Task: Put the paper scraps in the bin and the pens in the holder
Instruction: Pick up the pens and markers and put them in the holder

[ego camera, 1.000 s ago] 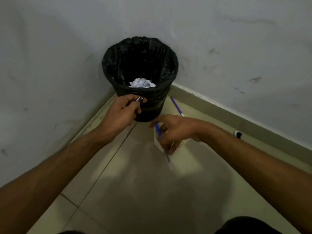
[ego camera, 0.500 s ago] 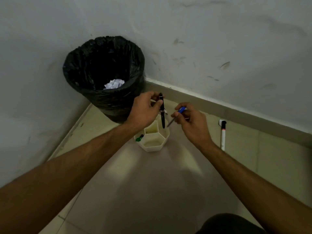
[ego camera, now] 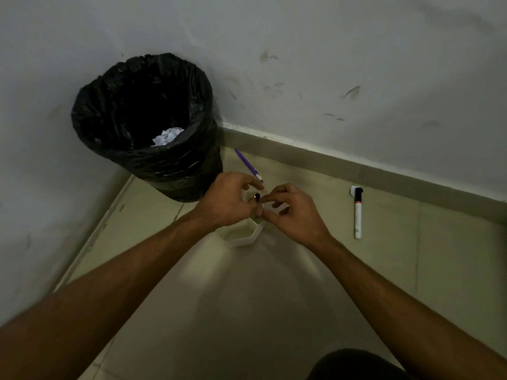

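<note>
The white hexagonal plastic pen holder [ego camera: 242, 237] stands on the pale tiled floor [ego camera: 247, 311] at the centre of the frame, its far half covered by both hands. The dark rounded top of a black pen [ego camera: 257, 196] shows just above the holder, in the narrow gap between the hands. The left hand [ego camera: 227, 200] hangs over the holder's left side with its fingers curled towards that pen top, and the right hand [ego camera: 292, 212] meets it from the right, forefinger and thumb drawn close together beside the pen. Neither grip can be made out: I cannot tell which hand, if either, is pinching the pen. Just above the hands a slim purple pen [ego camera: 247, 164] lies slantwise on the floor, its lower end hidden behind the left forefinger. To the right, well apart from the holder, a white marker with a black cap [ego camera: 358, 215] lies flat, cap towards the skirting. In the upper left, set into the corner of the scuffed grey walls [ego camera: 343, 50], stands a round bin lined with a black plastic bag [ego camera: 175, 165]. A crumpled scrap of white paper [ego camera: 167, 136] lies inside it.
</note>
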